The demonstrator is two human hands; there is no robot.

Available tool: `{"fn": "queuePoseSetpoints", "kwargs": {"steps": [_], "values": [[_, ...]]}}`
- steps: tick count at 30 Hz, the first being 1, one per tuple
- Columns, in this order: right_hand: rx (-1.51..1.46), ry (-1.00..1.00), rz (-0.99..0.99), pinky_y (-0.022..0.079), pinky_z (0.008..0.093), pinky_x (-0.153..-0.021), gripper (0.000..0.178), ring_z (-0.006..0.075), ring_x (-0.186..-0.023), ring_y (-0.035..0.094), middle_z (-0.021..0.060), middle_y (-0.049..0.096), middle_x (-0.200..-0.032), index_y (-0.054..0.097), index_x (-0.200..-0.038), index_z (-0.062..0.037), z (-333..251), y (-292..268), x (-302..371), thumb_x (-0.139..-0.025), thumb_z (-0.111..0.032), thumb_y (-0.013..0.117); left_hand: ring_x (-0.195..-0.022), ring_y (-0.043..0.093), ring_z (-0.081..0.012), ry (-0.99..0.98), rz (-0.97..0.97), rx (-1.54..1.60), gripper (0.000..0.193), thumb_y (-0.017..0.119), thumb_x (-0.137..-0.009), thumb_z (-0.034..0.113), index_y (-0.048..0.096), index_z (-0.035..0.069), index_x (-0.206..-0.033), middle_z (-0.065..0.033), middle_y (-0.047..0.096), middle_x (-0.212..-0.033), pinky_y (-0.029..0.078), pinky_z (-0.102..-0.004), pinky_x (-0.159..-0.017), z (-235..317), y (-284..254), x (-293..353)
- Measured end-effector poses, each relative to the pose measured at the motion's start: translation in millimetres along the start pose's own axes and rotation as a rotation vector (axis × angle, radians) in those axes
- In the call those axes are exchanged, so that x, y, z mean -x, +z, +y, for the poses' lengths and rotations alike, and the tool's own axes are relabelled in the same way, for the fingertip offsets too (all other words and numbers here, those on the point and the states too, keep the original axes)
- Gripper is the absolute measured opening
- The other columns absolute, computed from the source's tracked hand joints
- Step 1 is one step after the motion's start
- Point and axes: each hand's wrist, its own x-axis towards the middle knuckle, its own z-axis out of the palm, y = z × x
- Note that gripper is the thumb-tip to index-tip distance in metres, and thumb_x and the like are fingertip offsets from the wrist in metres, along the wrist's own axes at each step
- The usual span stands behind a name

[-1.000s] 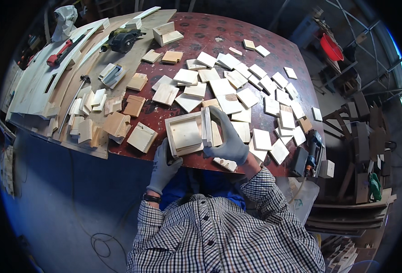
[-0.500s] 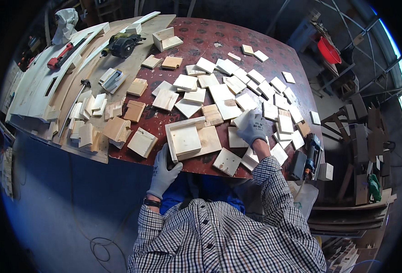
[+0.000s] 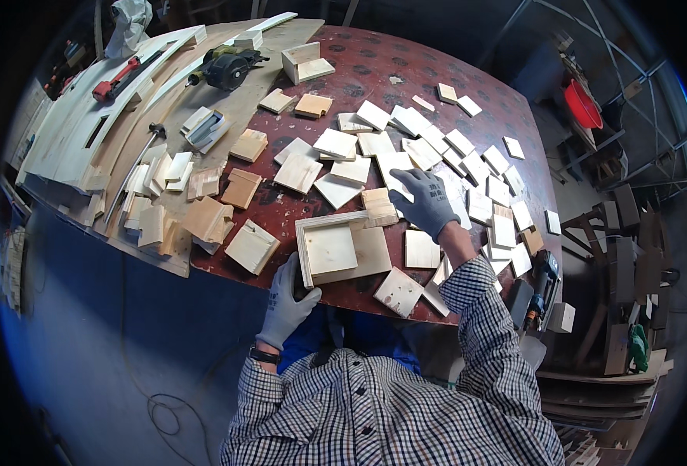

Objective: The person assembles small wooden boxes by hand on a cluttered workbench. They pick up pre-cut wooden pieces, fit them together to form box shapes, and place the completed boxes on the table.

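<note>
Both my hands wear grey gloves. My left hand [image 3: 287, 304] grips the near left corner of a small pale wooden box [image 3: 304, 256] at the table's front edge, its thumb and fingers round the corner. A square board lies inside the box's raised sides, and a wider flat board [image 3: 374, 252] sits beside it. My right hand [image 3: 425, 203] is over the scattered square wood blocks, fingers spread, with nothing visible in them. Just left of it lies a browner wood block [image 3: 379, 207]. What lies under the right palm is hidden.
Many loose wood blocks [image 3: 335, 143] cover the dark red tabletop [image 3: 436, 62]. A black nail gun [image 3: 543, 283] lies at the right edge. On the left are a hammer [image 3: 157, 130], a circular saw [image 3: 231, 68], a red tool [image 3: 114, 81] and long boards [image 3: 64, 136].
My right hand has moved left and a little away from me across the blocks, and its fingers have spread. My left hand stays at the box's corner. The whole view has shifted slightly.
</note>
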Motion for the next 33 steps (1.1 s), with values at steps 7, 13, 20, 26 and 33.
{"fn": "queuePoseSetpoints", "kwargs": {"steps": [7,13,20,26,33], "values": [[0.236,-0.388,-0.328,0.051,0.0487,-0.098,0.054,0.0351,-0.111,0.068,0.0146,0.071,-0.122,0.063,-0.137,-0.0122,-84,20,-111,-0.097,-0.049,0.066,-0.140,0.049,-0.0409,-0.047,-0.022,0.068,0.088,0.082,-0.087,0.021,0.037,0.001,-0.159,-0.0221,0.048,-0.154,0.042,-0.0475,-0.118,2,-2,0],[0.361,-0.211,-0.630,0.055,0.0489,-0.099,0.091,0.0405,-0.122,0.065,0.0249,0.063,-0.132,0.049,-0.144,-0.0040,-125,72,-168,-0.084,-0.067,0.075,-0.142,0.048,-0.0399,-0.030,-0.018,0.087,0.088,0.081,-0.087,0.024,0.037,0.003,-0.160,-0.0217,0.047,-0.156,0.041,-0.0479,-0.118,0,0,3],[0.373,-0.239,-0.661,0.054,0.0492,-0.101,0.094,0.0399,-0.122,0.065,0.0227,0.059,-0.137,0.042,-0.153,-0.0064,-139,88,-169,-0.078,-0.048,0.081,-0.143,0.047,-0.0398,0.011,0.004,0.064,0.087,0.080,-0.088,0.027,0.038,0.002,-0.160,-0.0215,0.047,-0.156,0.039,-0.0479,-0.120,0,-1,3],[0.217,-0.612,-0.829,0.046,0.0457,-0.112,0.102,0.0379,-0.131,0.057,0.0157,0.055,-0.146,0.034,-0.163,-0.0106,-119,84,-169,-0.083,-0.049,0.083,-0.141,0.049,-0.0400,-0.003,-0.015,0.033,0.087,0.083,-0.085,0.024,0.040,0.001,-0.158,-0.0217,0.049,-0.154,0.041,-0.0479,-0.119,3,-6,2],[0.218,-0.180,-0.550,0.056,0.0472,-0.091,0.030,0.0368,-0.102,0.073,0.0164,0.076,-0.110,0.072,-0.124,-0.0132,-80,78,-205,-0.101,-0.028,0.059,-0.139,0.050,-0.0399,-0.058,-0.047,0.070,0.087,0.082,-0.085,0.024,0.040,0.002,-0.158,-0.0219,0.049,-0.154,0.042,-0.0482,-0.118,8,-8,1]]}}
